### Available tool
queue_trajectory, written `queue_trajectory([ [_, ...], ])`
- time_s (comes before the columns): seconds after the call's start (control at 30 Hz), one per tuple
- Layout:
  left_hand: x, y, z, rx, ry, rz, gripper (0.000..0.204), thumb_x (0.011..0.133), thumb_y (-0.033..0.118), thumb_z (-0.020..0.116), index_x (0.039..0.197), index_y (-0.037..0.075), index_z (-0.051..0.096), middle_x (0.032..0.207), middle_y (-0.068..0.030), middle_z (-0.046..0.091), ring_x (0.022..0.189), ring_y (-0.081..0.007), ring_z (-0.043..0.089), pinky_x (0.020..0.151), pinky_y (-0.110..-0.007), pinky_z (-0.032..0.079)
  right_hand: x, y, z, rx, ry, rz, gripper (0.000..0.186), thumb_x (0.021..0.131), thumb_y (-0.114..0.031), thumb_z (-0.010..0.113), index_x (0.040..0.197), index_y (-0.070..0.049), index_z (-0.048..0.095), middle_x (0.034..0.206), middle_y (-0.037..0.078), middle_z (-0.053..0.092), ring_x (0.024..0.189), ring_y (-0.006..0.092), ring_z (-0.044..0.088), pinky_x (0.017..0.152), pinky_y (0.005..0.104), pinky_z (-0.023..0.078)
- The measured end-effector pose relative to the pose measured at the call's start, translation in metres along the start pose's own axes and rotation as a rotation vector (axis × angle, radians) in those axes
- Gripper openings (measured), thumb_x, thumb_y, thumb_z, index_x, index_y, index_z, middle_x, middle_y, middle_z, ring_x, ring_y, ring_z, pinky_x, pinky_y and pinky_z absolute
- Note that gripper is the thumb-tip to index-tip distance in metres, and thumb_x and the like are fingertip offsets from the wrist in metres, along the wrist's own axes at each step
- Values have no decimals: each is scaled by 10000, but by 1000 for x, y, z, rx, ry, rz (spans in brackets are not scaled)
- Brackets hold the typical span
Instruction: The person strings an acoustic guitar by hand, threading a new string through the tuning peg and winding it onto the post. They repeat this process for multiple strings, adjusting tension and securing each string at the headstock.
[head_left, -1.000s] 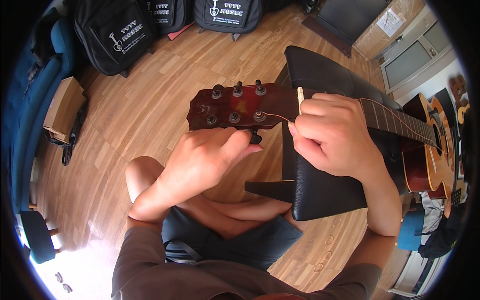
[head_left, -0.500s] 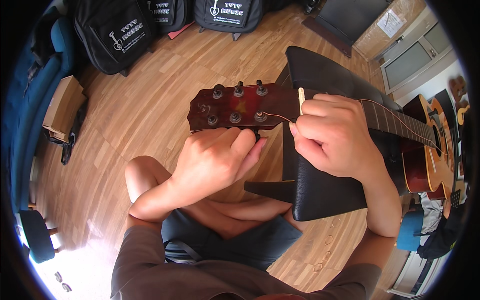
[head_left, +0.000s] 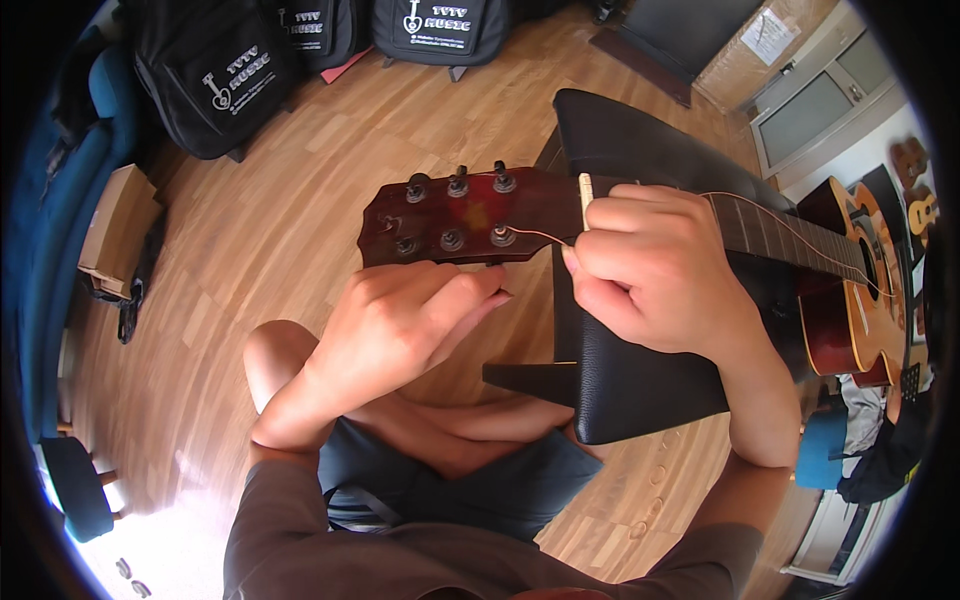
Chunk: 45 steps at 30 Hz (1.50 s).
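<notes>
An acoustic guitar lies with its dark red headstock [head_left: 475, 212] toward the left, its neck [head_left: 775, 240] running right to the body [head_left: 838, 325]. My left hand [head_left: 400, 315] is closed at the headstock's near edge, thumb and finger pinching a tuning peg that they mostly hide. A thin copper-coloured string [head_left: 540, 234] runs from the nearest post on that side into my right hand [head_left: 650, 270]. That hand is closed on the string over the neck, just beside the white nut [head_left: 586, 195]. Past it, the string bows loosely above the fretboard toward the soundhole.
A black padded bench [head_left: 640, 390] sits under the neck. Black guitar bags [head_left: 215, 85] stand at the far left, near a blue sofa [head_left: 45, 240] and a cardboard box [head_left: 118, 225]. My crossed legs [head_left: 470, 420] are below the headstock on the wood floor.
The view has shifted slightly, so the guitar and both hands appear a little further left. My left fingers have turned at the peg, which is now more hidden. The right hand keeps its hold.
</notes>
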<state>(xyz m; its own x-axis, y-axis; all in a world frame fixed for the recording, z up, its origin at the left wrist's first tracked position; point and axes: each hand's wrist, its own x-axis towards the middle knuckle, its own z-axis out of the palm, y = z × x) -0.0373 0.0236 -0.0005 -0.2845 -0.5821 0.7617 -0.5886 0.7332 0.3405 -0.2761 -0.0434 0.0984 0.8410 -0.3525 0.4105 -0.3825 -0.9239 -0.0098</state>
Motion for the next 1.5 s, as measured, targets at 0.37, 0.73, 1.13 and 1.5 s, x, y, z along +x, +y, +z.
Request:
queue_trajectory([
  [0.37, -1, 12, 6, 170, -27, -116, 210, 875, 141, 853, 971, 72, 679, 668, -34, 621, 548, -224, 622, 492, -370, 486, -3, 4, 3, 15, 37, -22, 235, 732, -119, 752, 635, -110, 538, 650, 30, 500, 659, 251, 587, 564, 397, 464],
  [0.73, 4, 0, -10, -18, -117, -3, 299, 866, 31, 828, 1149, 84, 747, 733, -50, 682, 593, -221, 664, 529, -356, 520, -3, 3, 1, 0, 6, -2, 246, 730, -124, 754, 629, -110, 530, 644, 32, 499, 653, 253, 581, 555, 396, 459],
  [1.13, -3, 12, 6, 87, 37, -113, 207, 847, 75, 875, 959, 84, 701, 579, 13, 520, 473, -159, 531, 461, -320, 409, -2, 3, 1, -6, 11, -13, 236, 719, -86, 740, 634, -97, 520, 654, 37, 491, 647, 254, 566, 551, 399, 450],
  [1.5, 0, 2, -10, 15, -148, -49, 305, 870, 26, 806, 1155, 119, 749, 724, -33, 651, 615, -226, 658, 554, -376, 530, -2, 1, 1, 6, 5, 2, 247, 705, -65, 729, 624, -92, 497, 651, 48, 464, 622, 265, 525, 539, 405, 423],
])
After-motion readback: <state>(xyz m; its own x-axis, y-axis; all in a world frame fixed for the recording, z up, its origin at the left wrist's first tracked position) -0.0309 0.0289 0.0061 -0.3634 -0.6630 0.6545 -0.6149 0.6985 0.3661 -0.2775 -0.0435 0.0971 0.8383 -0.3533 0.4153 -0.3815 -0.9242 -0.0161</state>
